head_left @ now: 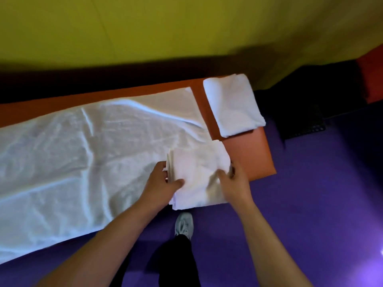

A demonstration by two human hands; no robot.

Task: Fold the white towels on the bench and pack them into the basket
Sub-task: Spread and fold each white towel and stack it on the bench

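Note:
A small folded white towel (196, 175) lies at the near edge of the orange bench (255, 154), partly over a large white towel (83, 162) spread flat along the bench. My left hand (163, 183) grips the small towel's left edge, thumb on top. My right hand (234, 179) grips its right edge, thumb on top and fingers tucked under. A second folded white towel (232, 104) rests at the bench's far right end. A dark basket (304, 123) sits on the floor right of the bench.
A yellow-green wall (165, 27) rises behind the bench. Purple floor (310, 204) spreads to the right and near side. My leg and grey shoe (184, 224) stand just below the bench edge. Another orange cushion (371, 75) shows at far right.

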